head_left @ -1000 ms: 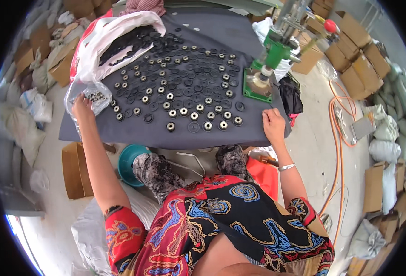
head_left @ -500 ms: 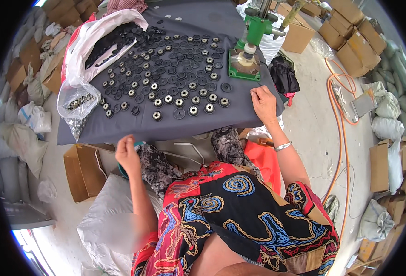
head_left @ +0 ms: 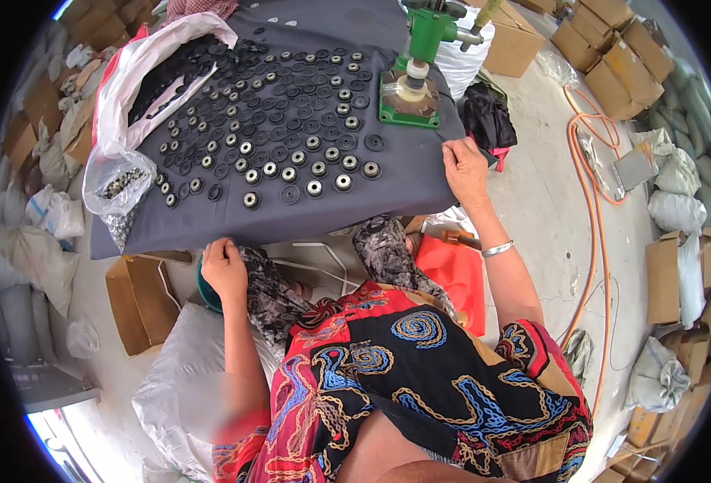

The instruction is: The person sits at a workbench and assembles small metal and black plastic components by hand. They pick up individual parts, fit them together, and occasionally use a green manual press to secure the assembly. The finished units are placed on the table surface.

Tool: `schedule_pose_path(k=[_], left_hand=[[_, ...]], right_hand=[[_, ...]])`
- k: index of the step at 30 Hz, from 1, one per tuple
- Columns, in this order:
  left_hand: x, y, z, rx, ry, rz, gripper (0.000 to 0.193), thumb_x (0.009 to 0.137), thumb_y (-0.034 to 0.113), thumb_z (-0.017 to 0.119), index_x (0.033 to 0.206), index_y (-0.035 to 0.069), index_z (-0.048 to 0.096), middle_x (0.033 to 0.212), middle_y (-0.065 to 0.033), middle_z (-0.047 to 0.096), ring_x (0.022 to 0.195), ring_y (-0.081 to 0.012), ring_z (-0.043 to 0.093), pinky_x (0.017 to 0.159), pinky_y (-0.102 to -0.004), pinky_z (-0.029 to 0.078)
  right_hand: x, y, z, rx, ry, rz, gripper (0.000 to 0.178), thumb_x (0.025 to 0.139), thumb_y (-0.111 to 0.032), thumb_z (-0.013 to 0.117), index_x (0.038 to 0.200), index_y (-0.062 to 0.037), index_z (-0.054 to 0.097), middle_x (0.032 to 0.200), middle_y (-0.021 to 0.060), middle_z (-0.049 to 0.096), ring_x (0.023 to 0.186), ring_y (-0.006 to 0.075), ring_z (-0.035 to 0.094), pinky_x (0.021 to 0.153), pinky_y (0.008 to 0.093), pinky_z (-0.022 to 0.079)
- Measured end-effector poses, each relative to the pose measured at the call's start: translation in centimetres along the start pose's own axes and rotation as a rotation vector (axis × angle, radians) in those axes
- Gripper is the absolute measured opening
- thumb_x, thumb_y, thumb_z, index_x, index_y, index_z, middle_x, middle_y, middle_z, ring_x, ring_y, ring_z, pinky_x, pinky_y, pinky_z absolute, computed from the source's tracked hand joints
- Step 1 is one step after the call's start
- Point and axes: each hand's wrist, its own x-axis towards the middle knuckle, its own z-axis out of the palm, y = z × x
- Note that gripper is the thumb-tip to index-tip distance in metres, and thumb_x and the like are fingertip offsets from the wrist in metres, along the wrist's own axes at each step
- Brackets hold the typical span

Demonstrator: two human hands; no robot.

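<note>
My left hand (head_left: 226, 270) is closed, fingertips pinched at the front edge of a dark grey cloth (head_left: 291, 221) over the table. My right hand (head_left: 465, 171) has its fingers curled and pressed together on the cloth's right edge, below the green hand press (head_left: 413, 92). Between them lie many black plastic wheels (head_left: 374, 142), spread flat; a good part carry shiny metal bearings (head_left: 314, 187) in their centres. The press stands upright with its round head over the base plate. What lies under my fingertips is mostly hidden.
Left on the table, a white and red sack (head_left: 110, 105) spills loose black wheels beside a clear bag (head_left: 120, 189) of metal bearings. Below stand an open cardboard box (head_left: 142, 302) and a white sack (head_left: 170, 362). An orange hose (head_left: 593, 241) crosses the floor right; cartons and sacks line both sides.
The table with its wheels and press has shifted left and slightly up in view. My left hand now meets the cloth's front edge; my right hand stays at its right edge.
</note>
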Motion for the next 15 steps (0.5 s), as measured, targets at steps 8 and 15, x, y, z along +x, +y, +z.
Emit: schedule_pose_path(k=[8,15], left_hand=[[1.0,-0.5,2.4,-0.057,-0.047,-0.044,0.009,0.082,0.007,0.06,0.084,0.0,0.065,0.079,-0.0166,0.064,0.073,-0.0336,0.061,0.067,-0.0402,0.048],[0.9,-2.3,2.5,0.061,-0.105,-0.008,0.015,0.083,0.012,0.06,0.086,0.0,0.067,0.083,-0.0146,0.067,0.073,-0.0332,0.063,0.067,-0.0395,0.049]], right_hand=[[-0.4,-0.2,-0.2,-0.15,0.034,-0.062,0.002,0.079,-0.006,0.064,0.079,-0.0072,0.061,0.075,0.0097,0.054,0.068,0.0301,0.059,0.06,0.0395,0.048],[0.6,-0.6,0.7,-0.027,0.151,-0.116,0.011,0.077,-0.011,0.063,0.072,-0.0064,0.055,0.072,0.0094,0.051,0.066,0.0288,0.057,0.057,0.0408,0.048]])
